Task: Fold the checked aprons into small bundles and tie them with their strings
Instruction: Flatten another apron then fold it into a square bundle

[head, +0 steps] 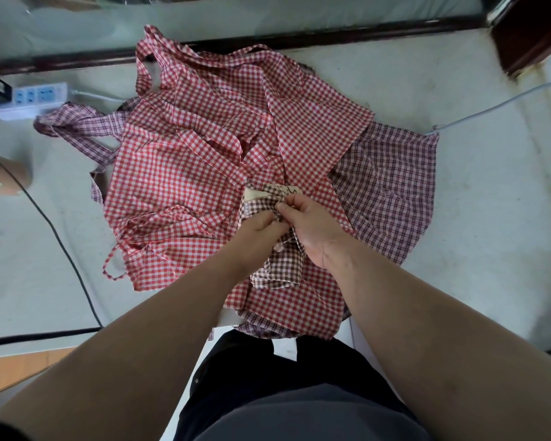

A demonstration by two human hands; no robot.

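Left grip (pixel 261 229) and right grip (pixel 314 230) both pinch the brown-checked apron bundle (pixel 279 270) above red-checked aprons (pixel 185 160). A purple-checked apron (pixel 392 186) lies on the worktop (pixel 477 224) at 2 o'clock.

Both bare forearms reach forward from the lower corners and converge in the middle, wrists nearly touching. The left hand (pixel 261 226) is curled knuckles-up, its fingertips pinching the brown checked apron (pixel 279 268). The right hand (pixel 312 230) lies just beside it, back upward, thumb and forefinger pinched on the same cloth where the two hands meet.
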